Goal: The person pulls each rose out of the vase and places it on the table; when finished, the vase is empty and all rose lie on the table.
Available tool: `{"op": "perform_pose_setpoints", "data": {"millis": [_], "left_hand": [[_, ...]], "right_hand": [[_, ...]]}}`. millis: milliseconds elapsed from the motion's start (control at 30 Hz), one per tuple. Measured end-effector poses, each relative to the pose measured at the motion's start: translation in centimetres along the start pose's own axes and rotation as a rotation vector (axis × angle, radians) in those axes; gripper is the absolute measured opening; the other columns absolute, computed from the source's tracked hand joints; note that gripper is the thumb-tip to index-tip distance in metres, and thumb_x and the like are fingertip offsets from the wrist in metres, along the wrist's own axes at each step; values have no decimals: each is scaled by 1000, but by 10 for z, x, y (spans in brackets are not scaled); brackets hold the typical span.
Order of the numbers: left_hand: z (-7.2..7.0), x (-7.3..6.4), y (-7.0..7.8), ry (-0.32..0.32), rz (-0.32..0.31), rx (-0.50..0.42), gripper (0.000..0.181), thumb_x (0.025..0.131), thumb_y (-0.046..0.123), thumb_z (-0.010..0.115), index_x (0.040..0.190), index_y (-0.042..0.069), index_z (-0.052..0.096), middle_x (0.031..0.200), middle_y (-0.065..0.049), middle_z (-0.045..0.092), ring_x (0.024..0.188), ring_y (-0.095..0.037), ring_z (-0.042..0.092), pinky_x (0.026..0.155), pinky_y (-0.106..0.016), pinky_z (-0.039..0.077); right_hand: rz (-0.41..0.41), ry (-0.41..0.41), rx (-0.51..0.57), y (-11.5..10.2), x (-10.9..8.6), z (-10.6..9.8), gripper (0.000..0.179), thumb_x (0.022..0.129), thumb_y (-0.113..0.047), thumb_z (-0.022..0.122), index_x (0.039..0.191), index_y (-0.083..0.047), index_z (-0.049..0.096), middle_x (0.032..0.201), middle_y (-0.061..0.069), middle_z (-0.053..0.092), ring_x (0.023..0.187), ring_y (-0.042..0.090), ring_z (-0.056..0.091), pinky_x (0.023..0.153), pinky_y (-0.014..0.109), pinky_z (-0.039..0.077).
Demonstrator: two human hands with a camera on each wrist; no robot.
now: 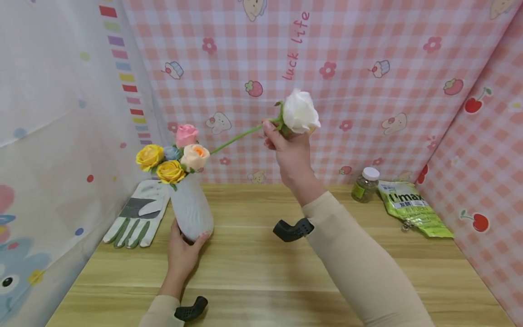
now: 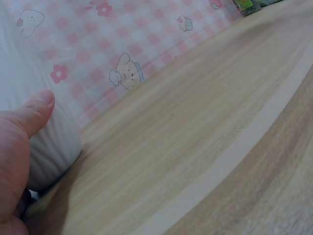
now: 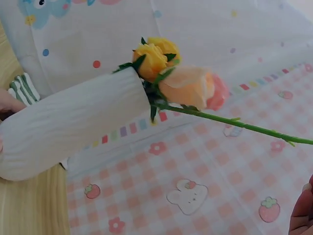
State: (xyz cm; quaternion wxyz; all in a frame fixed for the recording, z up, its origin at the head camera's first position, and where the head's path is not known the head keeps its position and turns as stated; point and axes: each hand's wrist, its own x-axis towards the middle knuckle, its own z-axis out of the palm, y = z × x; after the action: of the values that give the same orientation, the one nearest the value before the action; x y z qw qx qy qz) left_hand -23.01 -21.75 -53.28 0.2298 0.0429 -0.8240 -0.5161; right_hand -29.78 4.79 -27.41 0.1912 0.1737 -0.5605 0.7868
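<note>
A white ribbed vase (image 1: 191,211) leans to the left in the head view, with my left hand (image 1: 182,254) gripping it low near its base. Yellow roses (image 1: 170,171), a peach rose (image 1: 195,157), a pink rose (image 1: 186,135) and a blue-grey flower (image 1: 172,153) crowd its mouth. Up and to the right, my right hand (image 1: 292,156) pinches a white rose (image 1: 300,111) by its green stem just below the bloom. That stem (image 3: 234,123) slants down to the vase mouth in the right wrist view; its tip is hidden among the other flowers. The left thumb (image 2: 36,113) lies against the vase wall.
A white, grey and green glove (image 1: 140,213) lies left of the vase on the wooden table (image 1: 253,268). Toward the back right stand a white-capped jar (image 1: 365,185) and a green bag (image 1: 414,206), with a small metallic item by the bag. Patterned cloth walls surround the table.
</note>
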Motion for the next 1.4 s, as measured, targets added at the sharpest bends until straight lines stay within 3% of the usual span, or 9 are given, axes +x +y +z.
{"op": "perform_pose_setpoints", "data": {"millis": [167,367,667,1033,1200,1400], "left_hand": [[-2,1,0,3,-8,7,94,79,25,81,150,7,23,141,-19,42,128,-31,42,102,-48,35],[-3,0,3,4,1,0,93,79,26,81,150,7,23,140,-20,42,128,-32,42,102,-49,35],[1,-2,2,0,-14,-3,94,79,28,81,150,8,23,141,-19,42,128,-31,42,102,-48,35],[4,-3,-1,-1,-9,-16,94,78,26,82,150,8,24,142,-17,41,129,-28,41,103,-46,35],[2,-2,-1,1,-10,-9,94,79,26,81,150,8,24,142,-17,41,129,-29,41,103,-47,34],[-1,-2,0,-1,-7,-15,94,79,27,81,150,8,23,143,-17,40,130,-29,40,104,-47,33]], "right_hand": [[20,59,63,-8,2,-23,10,88,-16,71,84,-10,64,79,1,65,66,12,56,61,26,47],[94,126,150,-8,-4,-66,13,88,-16,71,86,-7,63,82,4,67,68,15,59,63,25,48],[148,128,227,4,-41,-152,13,91,-13,66,97,-1,66,89,9,71,72,17,69,62,23,53],[304,137,149,15,-98,-251,15,98,-15,55,101,-7,68,86,6,72,70,13,68,59,20,50],[349,165,90,14,-117,-279,17,97,-16,56,103,-10,71,83,2,71,67,9,63,56,19,46],[415,203,-45,17,-128,-302,14,95,-17,61,101,-18,73,81,-2,71,65,7,59,57,18,46]]}}
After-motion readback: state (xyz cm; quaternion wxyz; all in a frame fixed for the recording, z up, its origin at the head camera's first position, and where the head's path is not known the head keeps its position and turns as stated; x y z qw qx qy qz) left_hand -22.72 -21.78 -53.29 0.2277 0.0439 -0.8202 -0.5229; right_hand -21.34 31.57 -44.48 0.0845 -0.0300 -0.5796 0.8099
